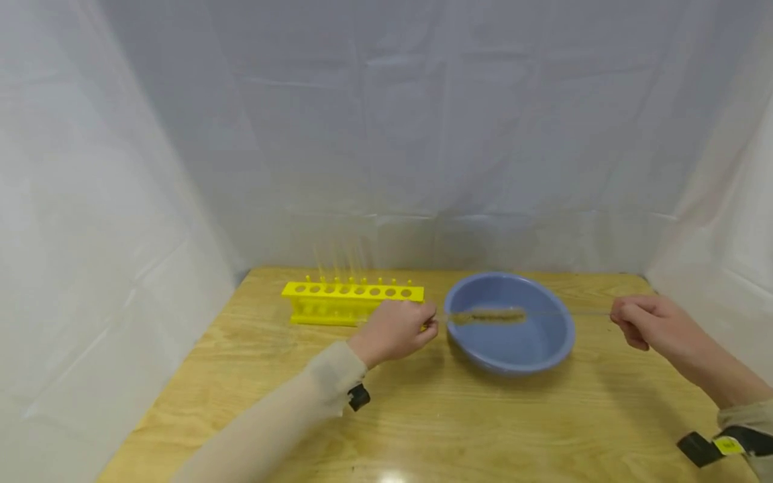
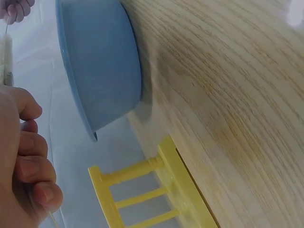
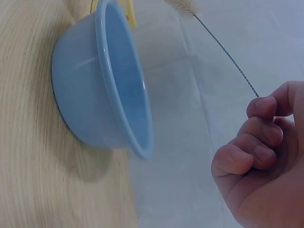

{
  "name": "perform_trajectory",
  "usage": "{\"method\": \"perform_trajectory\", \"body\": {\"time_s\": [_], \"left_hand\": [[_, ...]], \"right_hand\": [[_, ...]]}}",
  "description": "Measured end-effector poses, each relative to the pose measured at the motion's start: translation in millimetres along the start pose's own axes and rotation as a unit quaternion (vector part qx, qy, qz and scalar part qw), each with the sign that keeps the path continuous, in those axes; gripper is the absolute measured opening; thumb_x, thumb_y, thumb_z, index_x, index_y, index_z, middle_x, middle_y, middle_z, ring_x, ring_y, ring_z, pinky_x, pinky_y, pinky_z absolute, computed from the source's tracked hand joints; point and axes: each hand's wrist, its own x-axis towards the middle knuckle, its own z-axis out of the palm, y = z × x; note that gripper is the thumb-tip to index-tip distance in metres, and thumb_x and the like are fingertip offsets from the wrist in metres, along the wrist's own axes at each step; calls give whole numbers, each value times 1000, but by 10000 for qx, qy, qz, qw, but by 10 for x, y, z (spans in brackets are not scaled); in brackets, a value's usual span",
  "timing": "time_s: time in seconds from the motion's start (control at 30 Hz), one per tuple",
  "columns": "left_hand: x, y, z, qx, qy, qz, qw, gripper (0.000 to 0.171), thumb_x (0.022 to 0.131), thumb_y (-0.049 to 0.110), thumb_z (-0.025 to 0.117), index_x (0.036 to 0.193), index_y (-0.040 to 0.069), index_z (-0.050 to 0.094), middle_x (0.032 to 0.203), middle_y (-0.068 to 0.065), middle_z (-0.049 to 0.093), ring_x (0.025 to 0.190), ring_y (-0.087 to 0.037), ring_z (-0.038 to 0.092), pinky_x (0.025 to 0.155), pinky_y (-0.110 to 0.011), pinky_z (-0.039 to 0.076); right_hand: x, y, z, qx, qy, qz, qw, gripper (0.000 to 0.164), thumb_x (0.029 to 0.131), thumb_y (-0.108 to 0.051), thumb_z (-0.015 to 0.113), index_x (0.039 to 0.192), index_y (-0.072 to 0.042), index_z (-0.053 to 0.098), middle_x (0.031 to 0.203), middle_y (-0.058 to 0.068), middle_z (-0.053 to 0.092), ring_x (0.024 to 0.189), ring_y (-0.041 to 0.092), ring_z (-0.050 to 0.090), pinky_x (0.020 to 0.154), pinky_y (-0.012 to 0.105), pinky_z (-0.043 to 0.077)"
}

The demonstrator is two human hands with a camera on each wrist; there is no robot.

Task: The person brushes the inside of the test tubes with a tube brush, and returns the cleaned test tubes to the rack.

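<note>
My right hand [image 1: 649, 322] pinches the twisted wire handle [image 3: 228, 54] of a test tube brush between thumb and forefinger, its other fingers curled in. The brush's tan bristles [image 1: 490, 316] lie level over the blue basin [image 1: 510, 365], pointing toward my left hand [image 1: 395, 329]. The left fingers curl round a slim clear test tube, mostly hidden in the fist; a thin end [image 2: 53, 220] shows below the little finger in the left wrist view. That hand is just left of the basin, overlapping the right end of the yellow test tube rack [image 1: 353, 292] in the head view.
Several clear tubes [image 1: 338, 258] stand upright at the rack's back row of pegs. Rack and basin are on a wooden table [image 1: 471, 429], near its back edge. Pale sheeting [image 1: 398, 134] hangs behind and at both sides.
</note>
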Motion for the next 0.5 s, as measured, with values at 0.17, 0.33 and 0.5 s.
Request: {"method": "perform_trajectory", "body": {"time_s": [0.17, 0.33, 0.5], "left_hand": [[-40, -54, 13, -51, -8, -153, 9999, 19, 98, 29, 56, 80, 23, 54, 62, 11, 50, 49, -4, 38, 45, -20, 31], [-85, -113, 26, 17, -54, -344, 9994, 21, 99, 29, 54, 79, 24, 53, 62, 12, 49, 48, -3, 35, 45, -20, 30], [-92, -105, 12, -42, 97, -294, 9995, 20, 98, 28, 55, 79, 24, 54, 61, 12, 49, 48, -4, 36, 44, -21, 30]], "right_hand": [[-63, 42, -99, -202, 249, 101, 9994, 52, 112, -27, 27, 71, 5, 31, 59, 10, 28, 50, 30, 32, 55, 35, 31], [-124, 82, -166, -101, 245, 231, 9994, 55, 111, -33, 26, 72, 5, 30, 61, 10, 26, 51, 31, 32, 56, 35, 31], [-127, 132, -133, -97, 421, 332, 9985, 53, 112, -28, 29, 71, 6, 34, 58, 10, 29, 51, 30, 36, 57, 34, 30]]}}
